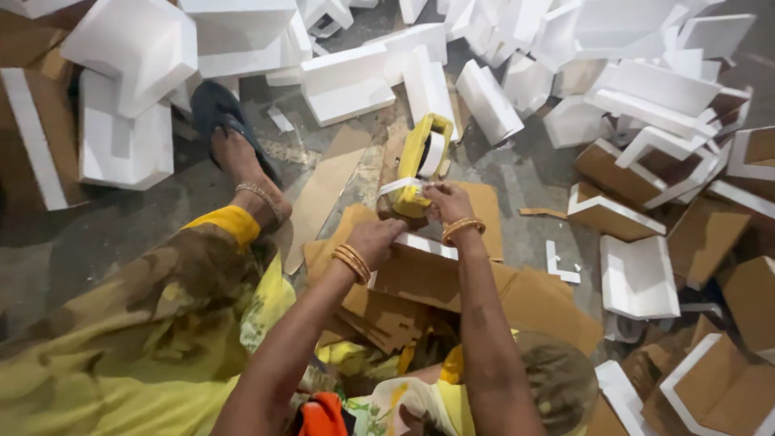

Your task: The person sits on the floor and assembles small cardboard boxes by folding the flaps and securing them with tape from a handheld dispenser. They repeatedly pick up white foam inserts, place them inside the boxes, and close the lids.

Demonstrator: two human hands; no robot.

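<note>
**Taping a foam-and-cardboard corner piece on the floor**

The left hand (378,238) presses down, fingers curled, on a white foam piece backed with cardboard (420,270). Just beyond, the right hand (448,202) pinches the tape end at a yellow tape dispenser (421,161). Farther out, white foam blocks (484,97) lie heaped across the floor (525,173).

Two hands: left hand (378,238) and right hand (449,202). One yellow tape dispenser (423,161), one sandal (219,113). Foam blocks (347,81) lie too many to count.
</note>
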